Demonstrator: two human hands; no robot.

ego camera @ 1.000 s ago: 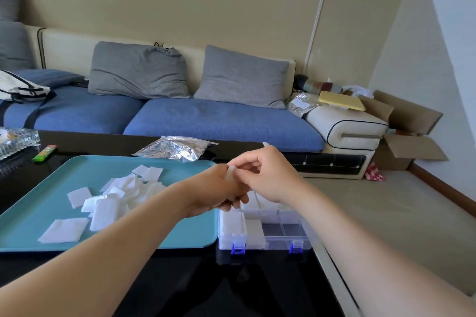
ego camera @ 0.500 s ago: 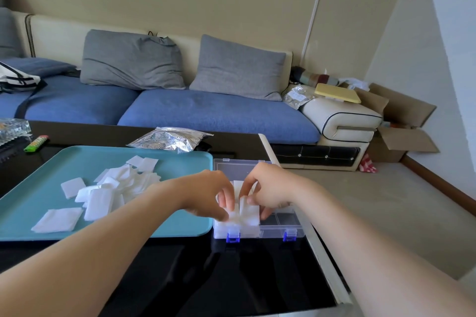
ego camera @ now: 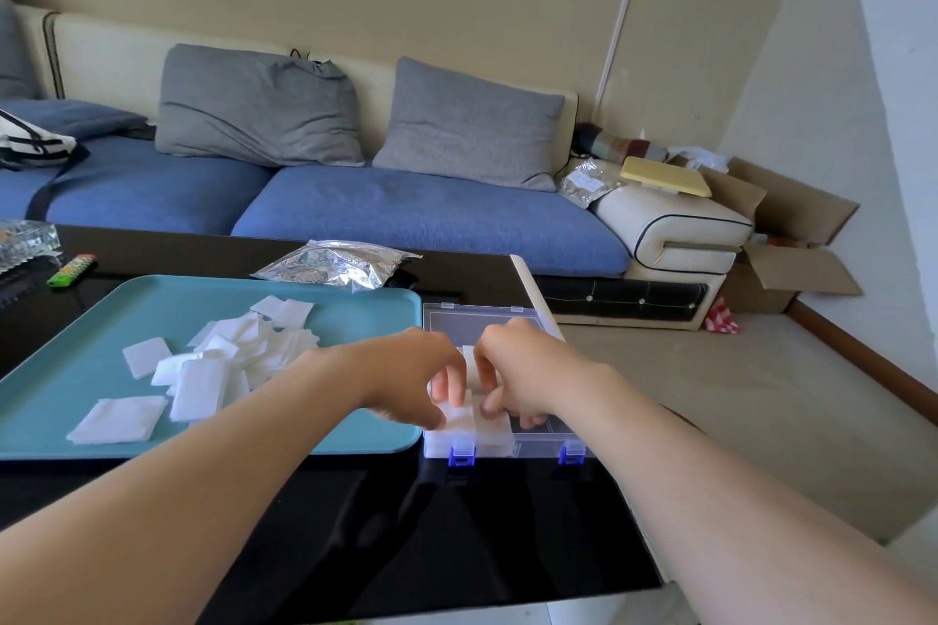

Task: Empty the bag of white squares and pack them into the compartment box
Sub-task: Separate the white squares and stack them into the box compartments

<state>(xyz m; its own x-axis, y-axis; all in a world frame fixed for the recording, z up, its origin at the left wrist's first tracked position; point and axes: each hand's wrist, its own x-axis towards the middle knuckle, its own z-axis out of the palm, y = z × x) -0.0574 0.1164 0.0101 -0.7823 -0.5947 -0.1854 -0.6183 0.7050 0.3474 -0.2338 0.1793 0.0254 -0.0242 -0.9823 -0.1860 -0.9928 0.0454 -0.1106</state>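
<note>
Reaching down over the compartment box [ego camera: 538, 448], the left hand [ego camera: 406, 381] and the right hand [ego camera: 528, 371] are held close together above its front left part. The fingers of both hands are curled downward, and a small stack of white squares [ego camera: 469, 363] is pinched between them and pressed toward a front compartment; which fingertips bear on it cannot be told. Flat squares are seen lying in the front left compartments under the hands. The box is set on the black bench [ego camera: 355, 523], its blue latches turned toward the person, just beside the right edge of a teal tray [ego camera: 355, 320]. A loose heap [ego camera: 228, 360] of further squares is spread across the middle of the tray. The crumpled silver bag [ego camera: 335, 264] is laid on the bench behind the tray, and a green lighter [ego camera: 71, 271] is seen near the tray's far left corner. A blue sofa [ego camera: 406, 213] is seen beyond the bench.
</note>
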